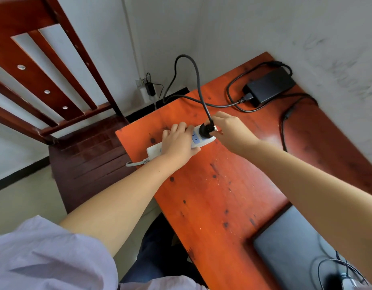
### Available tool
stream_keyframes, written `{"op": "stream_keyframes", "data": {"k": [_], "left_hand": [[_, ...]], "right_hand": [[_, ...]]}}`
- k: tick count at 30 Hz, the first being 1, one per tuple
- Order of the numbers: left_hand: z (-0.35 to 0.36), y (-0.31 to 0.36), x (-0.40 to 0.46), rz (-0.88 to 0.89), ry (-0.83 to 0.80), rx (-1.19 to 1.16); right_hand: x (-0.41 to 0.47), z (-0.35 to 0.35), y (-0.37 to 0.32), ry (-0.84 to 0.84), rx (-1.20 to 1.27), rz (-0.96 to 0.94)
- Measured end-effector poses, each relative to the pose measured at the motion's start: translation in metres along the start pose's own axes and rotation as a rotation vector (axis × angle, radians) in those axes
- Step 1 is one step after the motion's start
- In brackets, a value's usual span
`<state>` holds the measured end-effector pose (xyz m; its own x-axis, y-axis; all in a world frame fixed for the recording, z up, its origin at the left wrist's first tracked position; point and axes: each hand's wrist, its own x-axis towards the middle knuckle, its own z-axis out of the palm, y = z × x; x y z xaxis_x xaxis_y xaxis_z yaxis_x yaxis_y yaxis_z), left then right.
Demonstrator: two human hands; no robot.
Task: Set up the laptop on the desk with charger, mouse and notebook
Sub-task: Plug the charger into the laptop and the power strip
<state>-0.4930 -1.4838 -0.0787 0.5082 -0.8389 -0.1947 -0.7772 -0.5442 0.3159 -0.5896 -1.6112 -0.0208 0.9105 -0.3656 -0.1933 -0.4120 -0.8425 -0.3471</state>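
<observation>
A white power strip (203, 141) lies near the left end of the orange-red desk (212, 185). My left hand (177, 141) presses down on it and grips its body. My right hand (229, 130) is closed on the charger's black plug (206, 129), which sits in a socket at the strip's far end. From the plug a black cable (196, 76) loops up and back to the black charger brick (268, 85) at the desk's far corner. The closed grey laptop (293, 243) lies at the lower right, partly under my right arm. A mouse with its cord (346, 278) rests on the laptop.
A dark red wooden chair (55, 84) stands left of the desk. On the wall behind is a wall socket (146, 88) with a plug in it. The white wall (306, 38) borders the desk's far side. A second black cable (285, 122) runs along the desk's far edge.
</observation>
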Motion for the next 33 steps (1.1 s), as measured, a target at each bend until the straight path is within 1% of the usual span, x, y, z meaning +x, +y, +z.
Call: {"op": "stream_keyframes", "data": {"k": [3,10,15,17,19,21,22,24,27,30,33], "left_hand": [[0.0,0.0,0.0,-0.001,0.001,-0.009],[0.001,0.001,0.001,-0.005,0.008,0.0],[-0.006,0.005,0.0,-0.005,-0.055,0.103],[-0.014,0.009,-0.003,-0.001,-0.035,0.147],[-0.025,0.013,-0.008,0.084,0.072,0.169],[-0.035,0.023,-0.013,0.236,0.174,0.123],[-0.04,0.033,-0.015,0.315,0.195,0.077],[-0.048,0.06,-0.013,0.451,0.173,-0.002],[-0.046,0.115,-0.004,0.616,0.091,-0.027],[-0.028,0.172,0.0,0.794,0.004,0.023],[0.0,0.224,-0.016,0.999,-0.086,0.091]], "right_hand": [[0.005,0.0,0.003,-0.018,0.019,-0.021],[0.003,0.006,0.008,-0.001,0.021,-0.049],[0.004,0.001,0.001,-0.045,-0.012,-0.004],[0.0,-0.002,0.001,-0.056,-0.007,0.027],[-0.014,-0.008,0.007,-0.041,0.054,0.078],[-0.036,-0.017,0.022,0.015,0.083,0.155],[-0.048,-0.021,0.032,0.052,0.085,0.199],[-0.077,-0.028,0.051,0.125,0.088,0.298],[-0.131,-0.029,0.071,0.217,0.131,0.482],[-0.197,-0.016,0.083,0.272,0.159,0.691],[-0.273,0.006,0.085,0.315,0.2,0.903]]}}
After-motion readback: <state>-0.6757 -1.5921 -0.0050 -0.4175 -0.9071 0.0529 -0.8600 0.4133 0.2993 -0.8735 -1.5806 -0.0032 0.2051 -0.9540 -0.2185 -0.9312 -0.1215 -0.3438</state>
